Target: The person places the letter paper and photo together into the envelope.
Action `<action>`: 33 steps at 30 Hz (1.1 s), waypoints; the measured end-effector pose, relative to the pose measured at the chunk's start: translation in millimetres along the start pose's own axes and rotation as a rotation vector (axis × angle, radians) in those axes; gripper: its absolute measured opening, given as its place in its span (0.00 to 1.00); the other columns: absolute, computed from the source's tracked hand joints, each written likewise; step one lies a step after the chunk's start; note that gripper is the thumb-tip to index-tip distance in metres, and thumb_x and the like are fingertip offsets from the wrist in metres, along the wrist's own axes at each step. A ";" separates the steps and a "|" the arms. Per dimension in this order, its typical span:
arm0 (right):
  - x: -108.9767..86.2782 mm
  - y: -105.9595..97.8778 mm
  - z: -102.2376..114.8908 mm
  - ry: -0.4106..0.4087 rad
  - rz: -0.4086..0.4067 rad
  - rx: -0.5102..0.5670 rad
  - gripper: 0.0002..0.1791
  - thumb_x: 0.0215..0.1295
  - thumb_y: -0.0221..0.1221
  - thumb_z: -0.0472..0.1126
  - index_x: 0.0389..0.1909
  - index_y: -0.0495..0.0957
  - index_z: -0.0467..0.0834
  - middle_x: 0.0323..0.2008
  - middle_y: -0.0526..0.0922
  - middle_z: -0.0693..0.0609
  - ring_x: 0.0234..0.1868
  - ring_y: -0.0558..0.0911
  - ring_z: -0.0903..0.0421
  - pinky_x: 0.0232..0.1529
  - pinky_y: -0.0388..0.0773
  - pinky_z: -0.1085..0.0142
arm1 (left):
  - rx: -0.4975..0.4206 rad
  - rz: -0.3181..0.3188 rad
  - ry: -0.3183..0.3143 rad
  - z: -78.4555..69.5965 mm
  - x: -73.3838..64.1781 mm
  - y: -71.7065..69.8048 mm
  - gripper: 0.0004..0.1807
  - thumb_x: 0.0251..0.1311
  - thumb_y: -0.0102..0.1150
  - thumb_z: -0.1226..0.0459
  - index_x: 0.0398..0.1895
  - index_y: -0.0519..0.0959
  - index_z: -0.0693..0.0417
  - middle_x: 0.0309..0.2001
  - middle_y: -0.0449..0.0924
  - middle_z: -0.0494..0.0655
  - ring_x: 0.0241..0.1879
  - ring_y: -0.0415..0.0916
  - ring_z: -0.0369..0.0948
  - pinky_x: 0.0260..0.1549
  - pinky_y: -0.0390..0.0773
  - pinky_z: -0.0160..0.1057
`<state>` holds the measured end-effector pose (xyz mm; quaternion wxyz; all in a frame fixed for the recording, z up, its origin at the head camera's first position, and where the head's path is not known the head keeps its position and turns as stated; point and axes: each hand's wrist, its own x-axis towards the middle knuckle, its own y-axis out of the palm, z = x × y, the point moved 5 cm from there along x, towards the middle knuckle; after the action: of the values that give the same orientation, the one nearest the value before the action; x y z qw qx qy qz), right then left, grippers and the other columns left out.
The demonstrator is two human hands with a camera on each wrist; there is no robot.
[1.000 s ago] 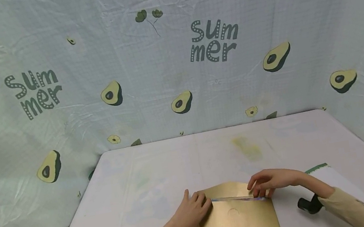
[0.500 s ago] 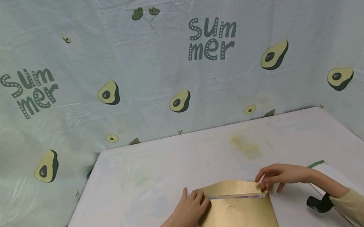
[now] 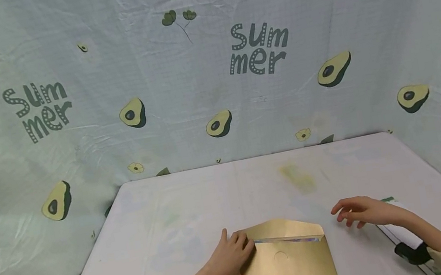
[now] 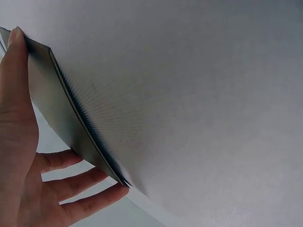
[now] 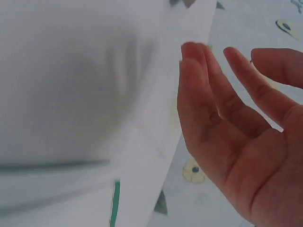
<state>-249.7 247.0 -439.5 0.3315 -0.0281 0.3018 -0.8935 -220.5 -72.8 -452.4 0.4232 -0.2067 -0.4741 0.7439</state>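
A gold envelope (image 3: 292,264) lies flat on the white table with its pointed flap (image 3: 281,228) spread away from the person. Along its opening shows a thin bluish-purple strip (image 3: 281,240). My left hand (image 3: 230,260) rests on the envelope's left end, thumb near the lower corner and fingertips near the base of the flap. In the left wrist view, fairly straight fingers and the thumb touch the envelope (image 4: 61,101) near its two opposite edges. Off to the right of the envelope, my right hand (image 3: 366,210) hovers with loosely bent fingers and nothing in them.
Under the right forearm lies a flat white item with green edging (image 3: 402,228), partly hidden. The white table (image 3: 195,195) reaches back to a hanging cloth (image 3: 175,77) printed with avocados and lettering.
My right hand has left the envelope's upper right corner and moved to the right. The flap's right corner now shows fully. My left hand stays on the envelope.
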 end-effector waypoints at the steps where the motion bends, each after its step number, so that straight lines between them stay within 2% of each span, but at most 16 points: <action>1: -3.0 -2.0 -0.1 -0.019 -0.031 -0.052 0.16 0.66 0.47 0.39 0.51 0.68 0.33 0.41 0.77 0.39 0.33 0.78 0.61 0.28 0.74 0.68 | 0.003 -0.002 0.000 0.0 -0.5 -0.5 0.52 0.23 0.38 0.19 0.46 0.67 0.46 0.39 0.69 0.43 0.41 0.69 0.41 0.43 0.70 0.51; 5: -17.0 -12.8 -0.5 -0.088 -0.197 -0.316 0.12 0.63 0.50 0.36 0.45 0.72 0.35 0.38 0.79 0.41 0.33 0.78 0.63 0.28 0.73 0.70 | 0.011 -0.002 -0.002 -0.2 -1.2 -1.4 0.52 0.23 0.38 0.19 0.46 0.67 0.46 0.40 0.69 0.43 0.42 0.69 0.41 0.43 0.70 0.51; 7: -23.8 -17.9 -1.1 -0.106 -0.275 -0.424 0.11 0.61 0.52 0.34 0.43 0.74 0.35 0.37 0.80 0.42 0.32 0.77 0.64 0.28 0.73 0.71 | 0.010 0.005 -0.005 -0.4 -1.1 -1.2 0.52 0.23 0.38 0.19 0.46 0.67 0.46 0.40 0.69 0.43 0.42 0.69 0.41 0.43 0.70 0.51; 10: -33.2 -23.6 -3.8 -0.108 -0.346 -0.540 0.11 0.56 0.55 0.31 0.41 0.74 0.36 0.36 0.80 0.44 0.31 0.78 0.61 0.28 0.73 0.71 | 0.007 0.015 -0.007 -0.6 -1.1 -0.7 0.52 0.23 0.38 0.19 0.46 0.67 0.46 0.40 0.69 0.43 0.42 0.69 0.41 0.44 0.70 0.51; 13: -42.4 -27.8 -8.5 -0.080 -0.413 -0.692 0.13 0.49 0.61 0.31 0.39 0.76 0.40 0.37 0.79 0.47 0.34 0.78 0.52 0.28 0.74 0.66 | 0.007 0.014 -0.007 -0.4 -1.1 -0.5 0.53 0.23 0.38 0.19 0.47 0.67 0.46 0.40 0.69 0.43 0.42 0.69 0.41 0.44 0.70 0.51; 16: -49.7 -31.4 -17.3 -0.020 -0.458 -0.814 0.16 0.44 0.65 0.35 0.38 0.76 0.43 0.39 0.77 0.47 0.37 0.75 0.46 0.27 0.72 0.61 | 0.015 0.002 -0.002 -0.5 -1.1 -0.7 0.53 0.23 0.37 0.19 0.47 0.67 0.46 0.41 0.69 0.43 0.42 0.69 0.41 0.44 0.70 0.51; 19: -54.2 -35.5 -27.9 -0.008 -0.485 -0.900 0.19 0.42 0.67 0.40 0.39 0.76 0.45 0.43 0.75 0.43 0.38 0.72 0.46 0.27 0.71 0.59 | 0.020 -0.005 0.002 -0.9 -0.9 -1.1 0.53 0.23 0.37 0.19 0.47 0.68 0.46 0.40 0.69 0.43 0.41 0.69 0.41 0.43 0.70 0.51; 24: -61.7 -42.4 -44.0 -0.087 -0.529 -1.038 0.25 0.40 0.68 0.51 0.42 0.76 0.48 0.49 0.71 0.45 0.40 0.71 0.51 0.27 0.71 0.54 | 0.018 0.013 0.006 -1.5 -0.2 -1.2 0.52 0.23 0.37 0.19 0.47 0.67 0.45 0.40 0.69 0.42 0.41 0.69 0.41 0.44 0.69 0.51; 30: -64.8 -47.2 -54.0 -0.131 -0.510 -1.089 0.31 0.41 0.64 0.59 0.47 0.73 0.50 0.49 0.73 0.49 0.39 0.70 0.56 0.27 0.71 0.54 | 0.024 0.012 0.009 -1.4 -0.3 -1.6 0.52 0.23 0.37 0.18 0.46 0.67 0.45 0.40 0.70 0.42 0.41 0.69 0.41 0.44 0.69 0.51; 33: -65.0 -48.1 -55.6 -0.117 -0.476 -1.087 0.34 0.40 0.63 0.61 0.48 0.72 0.49 0.47 0.76 0.49 0.38 0.71 0.56 0.27 0.72 0.53 | 0.020 0.012 0.011 -1.5 0.0 -0.9 0.52 0.23 0.37 0.18 0.46 0.67 0.46 0.40 0.70 0.43 0.42 0.69 0.41 0.44 0.70 0.51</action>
<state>-240.7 344.4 -448.3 0.0761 -0.3097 0.6825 -0.6576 -219.1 -71.8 -452.3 0.4235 -0.2094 -0.4629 0.7500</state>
